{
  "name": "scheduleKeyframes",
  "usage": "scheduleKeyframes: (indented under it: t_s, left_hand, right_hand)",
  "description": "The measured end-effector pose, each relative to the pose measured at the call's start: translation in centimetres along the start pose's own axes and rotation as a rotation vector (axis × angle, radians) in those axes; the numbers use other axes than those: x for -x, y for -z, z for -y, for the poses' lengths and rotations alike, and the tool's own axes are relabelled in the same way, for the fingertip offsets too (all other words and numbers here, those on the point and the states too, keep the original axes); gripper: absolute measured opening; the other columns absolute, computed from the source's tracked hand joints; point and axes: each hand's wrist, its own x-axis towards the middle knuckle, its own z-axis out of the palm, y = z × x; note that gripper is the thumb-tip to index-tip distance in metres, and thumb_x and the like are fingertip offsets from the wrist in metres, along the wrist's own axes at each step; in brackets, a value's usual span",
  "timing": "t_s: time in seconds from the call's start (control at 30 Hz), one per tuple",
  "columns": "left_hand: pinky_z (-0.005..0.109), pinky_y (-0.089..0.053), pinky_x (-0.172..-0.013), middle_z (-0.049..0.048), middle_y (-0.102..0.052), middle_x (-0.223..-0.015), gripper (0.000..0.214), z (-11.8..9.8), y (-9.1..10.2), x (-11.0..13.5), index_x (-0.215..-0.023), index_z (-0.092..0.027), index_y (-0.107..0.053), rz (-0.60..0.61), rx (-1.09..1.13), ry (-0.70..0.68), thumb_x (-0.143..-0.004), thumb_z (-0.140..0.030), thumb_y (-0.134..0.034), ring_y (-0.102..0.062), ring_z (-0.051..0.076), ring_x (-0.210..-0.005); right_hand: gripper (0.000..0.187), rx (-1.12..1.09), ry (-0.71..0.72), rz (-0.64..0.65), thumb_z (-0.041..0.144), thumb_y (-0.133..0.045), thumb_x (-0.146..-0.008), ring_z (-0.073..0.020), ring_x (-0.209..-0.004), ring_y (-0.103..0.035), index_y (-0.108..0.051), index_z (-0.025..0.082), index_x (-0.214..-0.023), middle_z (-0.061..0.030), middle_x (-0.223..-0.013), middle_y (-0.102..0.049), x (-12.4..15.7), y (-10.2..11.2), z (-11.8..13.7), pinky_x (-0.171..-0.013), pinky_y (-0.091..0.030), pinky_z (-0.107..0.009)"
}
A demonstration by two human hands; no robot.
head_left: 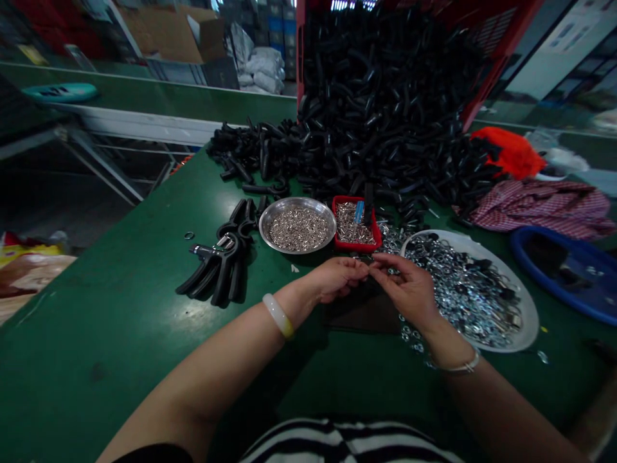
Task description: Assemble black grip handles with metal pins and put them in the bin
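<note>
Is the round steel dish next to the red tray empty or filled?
Partly filled: the steel dish holds a layer of small silvery parts covering its bottom, below the rim.

Green table (120, 334): black handles (385, 116), steel bowl (297, 226), red tray (355, 225).

Fingertips of the left hand (337, 280) and right hand (409, 292) meet just above a dark flat mat (361, 315) on the green counter (120, 334). Whatever lies between them is too small to make out. Touching the right hand's outer side, a round white plate (529, 318) lies heaped with shiny silver metal rings (463, 289) and a few black pieces. Loose rings (411, 335) are scattered on the counter beside the wrist.
</note>
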Motion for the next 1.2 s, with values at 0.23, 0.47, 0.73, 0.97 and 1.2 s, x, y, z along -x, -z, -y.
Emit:
scheduleKeyframes:
  t_s: [0.23,0.47,0.73,0.97,1.2]
  left_hand:
    - [0.016,-0.011,-0.039,-0.0047,-0.041,-0.059,0.015,0.0,0.6,0.1,-0.066,-0.013,-0.051,0.036,-0.039,0.016,-0.075,-0.023,-0.057,-0.027,0.002,-0.043]
    - [0.017,-0.033,-0.049,-0.0019,-0.054,-0.061,0.007,0.5,1.5,-0.6,-0.072,-0.012,-0.057,-0.262,-0.346,-0.257,-0.076,-0.018,-0.058,-0.043,0.004,-0.051]
    - [0.023,-0.043,-0.062,0.003,-0.064,-0.072,0.011,1.1,2.8,-0.7,-0.078,-0.012,-0.063,-0.35,-0.476,-0.39,-0.069,-0.017,-0.064,-0.055,0.01,-0.063]
    - [0.025,-0.046,-0.067,0.0053,-0.066,-0.079,0.014,1.1,2.7,-0.2,-0.087,-0.01,-0.064,-0.349,-0.429,-0.389,-0.074,-0.013,-0.058,-0.058,0.01,-0.067]
    - [0.027,-0.046,-0.069,0.0035,-0.067,-0.084,0.015,1.4,2.6,-0.3,-0.088,-0.015,-0.063,-0.516,-0.903,-0.486,-0.075,-0.015,-0.056,-0.06,0.014,-0.074]
  right_hand:
    - [0.019,0.019,0.023,0.046,0.032,-0.062,-0.075,-0.0137,-0.067,-0.06,-0.063,0.021,-0.091,-0.0025,-0.082,-0.065,-0.1,0.0,-0.1,-0.059,-0.051,-0.027]
    - [0.014,0.409,0.151,0.003,0.029,-0.053,-0.081,-0.0168,-0.069,-0.056,-0.061,0.02,-0.089,-0.0043,-0.079,-0.062,0.5,-0.1,-1.5,-0.062,-0.046,-0.031]
    - [0.01,0.576,0.28,0.079,0.02,-0.05,-0.082,-0.0202,-0.078,-0.056,-0.058,0.018,-0.086,-0.0061,-0.081,-0.063,0.7,-0.7,-2.6,-0.071,-0.045,-0.034]
    - [0.011,0.653,0.431,0.102,0.014,-0.049,-0.082,-0.02,-0.078,-0.055,-0.057,0.015,-0.089,-0.0066,-0.082,-0.063,0.6,-0.6,-2.4,-0.07,-0.045,-0.033]
    - [0.017,0.893,0.529,0.186,0.004,-0.047,-0.074,-0.0225,-0.076,-0.051,-0.059,0.013,-0.084,-0.0088,-0.077,-0.061,0.9,-0.9,-1.0,-0.067,-0.043,-0.032]
